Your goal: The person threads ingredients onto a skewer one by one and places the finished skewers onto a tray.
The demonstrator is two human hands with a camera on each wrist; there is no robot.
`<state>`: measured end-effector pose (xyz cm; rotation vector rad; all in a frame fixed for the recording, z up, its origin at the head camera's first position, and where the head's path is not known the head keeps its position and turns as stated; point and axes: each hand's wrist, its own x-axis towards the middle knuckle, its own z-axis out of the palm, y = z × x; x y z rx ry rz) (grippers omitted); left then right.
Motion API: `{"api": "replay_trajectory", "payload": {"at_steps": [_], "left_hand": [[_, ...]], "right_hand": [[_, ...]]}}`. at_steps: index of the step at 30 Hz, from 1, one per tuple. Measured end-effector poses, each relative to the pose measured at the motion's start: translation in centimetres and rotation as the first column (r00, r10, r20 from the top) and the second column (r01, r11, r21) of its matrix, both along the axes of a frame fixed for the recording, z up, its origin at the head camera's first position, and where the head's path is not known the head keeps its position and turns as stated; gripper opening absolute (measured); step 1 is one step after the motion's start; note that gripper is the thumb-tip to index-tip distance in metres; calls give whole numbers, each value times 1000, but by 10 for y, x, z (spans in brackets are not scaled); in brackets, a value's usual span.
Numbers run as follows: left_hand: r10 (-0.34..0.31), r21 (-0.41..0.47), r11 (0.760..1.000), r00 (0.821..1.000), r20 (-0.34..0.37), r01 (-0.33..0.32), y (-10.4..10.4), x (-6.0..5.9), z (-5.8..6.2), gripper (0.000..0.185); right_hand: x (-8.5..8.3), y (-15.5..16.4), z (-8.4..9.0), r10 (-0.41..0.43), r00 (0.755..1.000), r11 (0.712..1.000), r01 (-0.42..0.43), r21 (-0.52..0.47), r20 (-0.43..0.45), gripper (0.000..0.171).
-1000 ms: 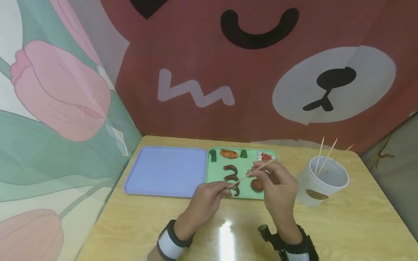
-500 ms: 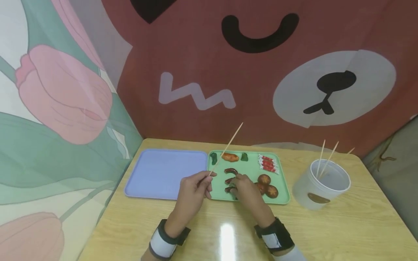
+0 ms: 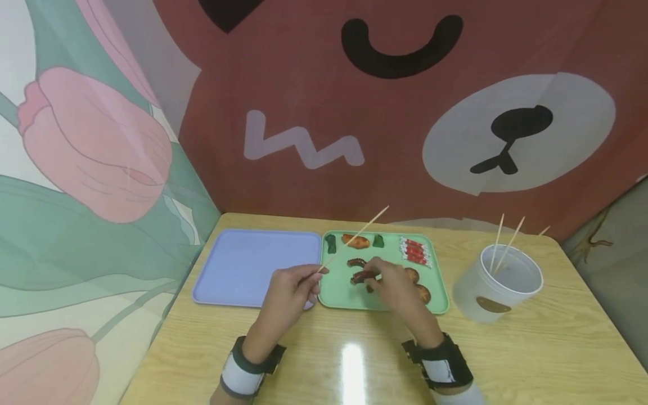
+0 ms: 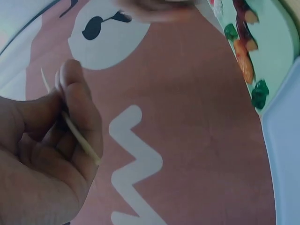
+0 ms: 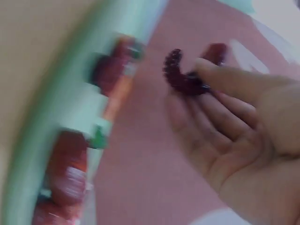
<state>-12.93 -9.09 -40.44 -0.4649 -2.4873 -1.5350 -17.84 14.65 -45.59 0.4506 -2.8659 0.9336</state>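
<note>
The left hand [image 3: 288,295] pinches a wooden stick [image 3: 361,229] between thumb and fingers, its pointed end aimed between one and two o'clock. The right hand [image 3: 397,284] pinches a dark red curled tentacle [image 5: 180,79] and hovers over the middle of the green tray [image 3: 338,298].

Taking that tray as the dial, with twelve at its far side, another tentacle [image 3: 356,262] lies in it between nine and ten. Further out are a dark green leaf piece [image 3: 331,243] at ten, an orange-brown chunk of food [image 3: 356,242] at eleven, a second green piece [image 3: 378,241] at twelve, a row of red-and-white sweets [image 3: 416,251] at two and brown mushrooms [image 3: 423,294] near four, partly hidden by the right hand.

At nine o'clock, the blue tray [image 3: 258,264] sits right beside the green one. At three, a whitish tub [image 3: 471,292] holds upright sticks [image 3: 498,239]; a further tip shows past its rim at one o'clock.
</note>
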Motion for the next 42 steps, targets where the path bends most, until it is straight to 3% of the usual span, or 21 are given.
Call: {"api": "replay_trajectory", "payload": {"at_steps": [1,3,5,7,10,11,14,20,27,31,42], "left_hand": [[3,-35,999,1000,-3,-3,-1,-1,1,13],[13,-101,995,1000,-8,-14,-4,-1,2,13],[22,-162,987,1000,-13,-23,-6,-1,3,12],[26,-199,980,1000,-11,-27,-7,-2,3,12],[24,-245,969,1000,-21,-28,-8,-2,3,12],[23,-255,967,999,-24,-28,-8,-2,2,12],[18,-285,958,999,-44,-30,-8,-1,2,12],[12,-335,942,997,-73,-36,-7,0,3,14],[10,-381,924,995,-97,-47,-6,1,3,16],[22,-386,921,995,-94,-57,-5,2,4,20],[23,-394,917,994,-110,-65,-5,1,4,22]], "right_hand": [[2,5,10,-27,1000,995,26,-95,-4,20],[6,16,28,-87,996,952,79,-296,-16,27],[12,26,43,-130,991,864,103,-492,-22,33],[17,34,56,-163,987,756,117,-645,-11,37],[23,41,68,-171,985,619,113,-777,7,36],[25,42,71,-171,985,589,111,-801,11,35],[27,45,76,-161,987,540,97,-836,11,34],[28,44,78,-126,992,533,64,-844,-4,33],[29,41,76,-139,990,604,111,-789,33,32],[30,40,77,-138,989,621,129,-773,54,32],[29,43,74,-66,997,607,62,-792,28,30]]}}
